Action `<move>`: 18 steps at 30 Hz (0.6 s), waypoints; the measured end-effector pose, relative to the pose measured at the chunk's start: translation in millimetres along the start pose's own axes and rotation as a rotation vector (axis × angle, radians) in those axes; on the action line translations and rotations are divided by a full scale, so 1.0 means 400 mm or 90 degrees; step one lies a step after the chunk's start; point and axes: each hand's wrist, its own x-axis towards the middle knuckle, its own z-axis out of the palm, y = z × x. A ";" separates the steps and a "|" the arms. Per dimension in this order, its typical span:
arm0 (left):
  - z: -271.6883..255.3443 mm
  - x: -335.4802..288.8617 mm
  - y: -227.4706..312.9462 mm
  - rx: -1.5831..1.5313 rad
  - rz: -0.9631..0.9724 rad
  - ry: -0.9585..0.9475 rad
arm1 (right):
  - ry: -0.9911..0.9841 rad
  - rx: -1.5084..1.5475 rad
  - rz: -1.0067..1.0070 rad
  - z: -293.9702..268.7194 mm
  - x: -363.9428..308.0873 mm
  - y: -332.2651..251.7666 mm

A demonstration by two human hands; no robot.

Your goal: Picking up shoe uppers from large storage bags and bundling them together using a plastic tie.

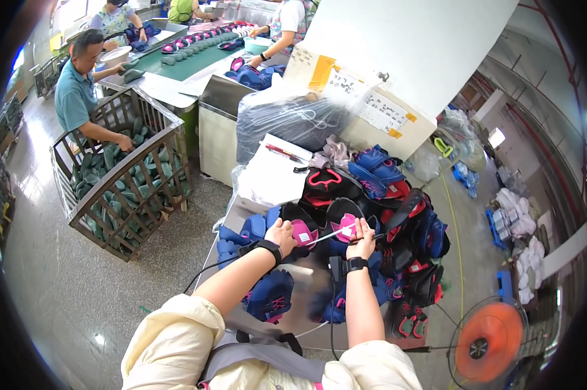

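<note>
My left hand (pixel 282 234) grips a black shoe upper with a pink tongue (pixel 301 234) at the middle of the work table. My right hand (pixel 364 235) pinches the end of a thin white lace (pixel 327 235) that runs taut to the upper in my left hand. A second pink-tongued upper (pixel 345 224) lies just behind the lace. Both wrists wear black bands. Blue uppers (pixel 267 296) lie heaped under my forearms.
A pile of black, red and blue uppers (pixel 397 214) covers the table's right side. White papers (pixel 274 172) and a plastic-wrapped bundle (pixel 293 120) sit behind. A wire cage of green soles (pixel 121 172) stands left, with a seated person reaching in. An orange fan (pixel 488 341) is lower right.
</note>
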 end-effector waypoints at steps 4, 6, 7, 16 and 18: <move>-0.007 -0.011 0.020 0.024 0.007 -0.008 | -0.046 -0.165 -0.174 -0.032 -0.006 -0.001; -0.009 -0.014 0.033 0.054 0.007 -0.017 | -0.082 -0.211 -0.177 -0.049 0.007 -0.030; -0.009 -0.014 0.036 0.052 -0.007 -0.017 | -0.082 -0.198 -0.166 -0.051 0.020 -0.050; 0.004 -0.010 0.026 0.045 0.013 0.034 | 0.156 -0.492 -0.200 -0.032 0.043 -0.158; 0.009 -0.005 0.029 0.038 0.022 0.052 | -0.042 -0.671 -0.376 -0.054 0.032 -0.107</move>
